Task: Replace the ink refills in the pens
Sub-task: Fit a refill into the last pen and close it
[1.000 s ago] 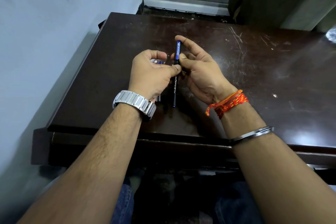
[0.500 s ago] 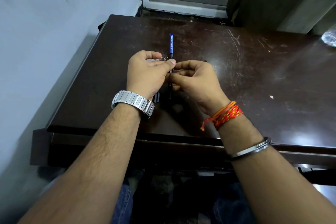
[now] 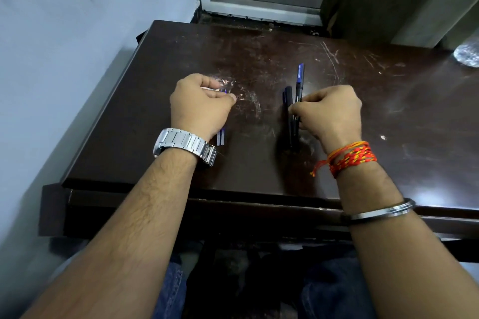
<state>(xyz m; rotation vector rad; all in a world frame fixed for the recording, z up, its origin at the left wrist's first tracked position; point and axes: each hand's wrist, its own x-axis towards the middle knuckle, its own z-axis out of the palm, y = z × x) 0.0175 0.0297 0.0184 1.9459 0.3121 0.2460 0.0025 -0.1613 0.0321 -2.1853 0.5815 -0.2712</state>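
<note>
left hand [image 3: 201, 103] closed around ink refills [image 3: 221, 137], right hand [image 3: 329, 111] fisted beside pens [image 3: 294, 109] on the dark table [image 3: 259, 163]

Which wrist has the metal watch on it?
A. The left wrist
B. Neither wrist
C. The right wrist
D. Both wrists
A: the silver watch sits on the left wrist, just behind the left hand, while the right wrist behind the right hand carries orange-red threads and, further up the forearm, a plain metal bangle.
</note>
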